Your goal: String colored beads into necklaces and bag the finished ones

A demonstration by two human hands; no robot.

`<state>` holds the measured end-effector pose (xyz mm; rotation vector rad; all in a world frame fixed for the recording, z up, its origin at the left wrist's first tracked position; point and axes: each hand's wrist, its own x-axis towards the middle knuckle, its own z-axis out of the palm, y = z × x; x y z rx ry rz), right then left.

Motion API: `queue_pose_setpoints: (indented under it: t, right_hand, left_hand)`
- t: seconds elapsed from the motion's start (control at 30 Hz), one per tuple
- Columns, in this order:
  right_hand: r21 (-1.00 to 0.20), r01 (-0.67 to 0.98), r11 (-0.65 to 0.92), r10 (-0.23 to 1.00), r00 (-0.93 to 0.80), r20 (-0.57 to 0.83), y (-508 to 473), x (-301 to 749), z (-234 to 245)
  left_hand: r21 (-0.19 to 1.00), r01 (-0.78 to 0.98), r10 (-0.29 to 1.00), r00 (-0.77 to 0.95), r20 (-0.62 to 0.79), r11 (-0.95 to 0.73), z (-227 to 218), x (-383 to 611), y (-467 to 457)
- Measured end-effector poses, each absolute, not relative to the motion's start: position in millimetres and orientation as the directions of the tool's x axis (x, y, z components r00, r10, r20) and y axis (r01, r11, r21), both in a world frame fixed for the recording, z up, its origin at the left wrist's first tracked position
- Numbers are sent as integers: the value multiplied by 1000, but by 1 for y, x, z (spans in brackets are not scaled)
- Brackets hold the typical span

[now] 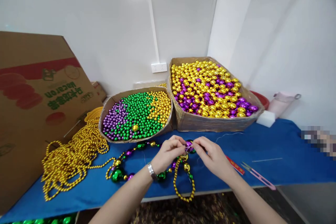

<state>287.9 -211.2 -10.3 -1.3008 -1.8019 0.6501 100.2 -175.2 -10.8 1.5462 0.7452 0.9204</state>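
My left hand (172, 148), with a silver bracelet at the wrist, is closed in a pinch above the table. My right hand (208, 152) pinches close beside it. Between the fingertips runs a thin pale string, hard to make out, at a large purple bead (189, 145). From there hangs a loop of small gold beads (193, 186) that reaches over the table's front edge. The beaded strand (117, 174), with green, purple and gold balls of mixed sizes, curves across the blue cloth to the left, passing partly behind my left hand and forearm.
Behind stand a box of small beads (103, 136) and a box of larger gold and purple balls (210, 124). Gold bead chains (76, 161) heap beside a large carton (28, 112). Pink thread snips (259, 176), a red strip (236, 165) and a needle-like rod (267, 160) lie right.
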Motion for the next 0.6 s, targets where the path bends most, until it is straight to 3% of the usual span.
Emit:
queue_pose_setpoints:
  t: [0.07,0.17,0.37,0.47,0.6]
  right_hand:
    - [-807,506,305,950,-105,293,-211,294,-12]
    - [-867,435,242,968,-50,245,-213,304,-18]
    - [-995,56,84,994,70,88,-223,312,-43]
    - [-980,-198,29,992,123,5,-226,310,-56]
    - [-899,-438,6,987,147,-65,-224,307,-67]
  left_hand:
    - [959,-277,853,513,91,65,-11,91,-172]
    - [772,-573,869,492,53,277,-12,78,-170]
    - [459,-824,929,371,-6,332,-21,74,-163]
    - [430,-855,951,306,-31,289,-34,78,-157]
    - [576,-779,968,230,-105,247,-53,79,-146]
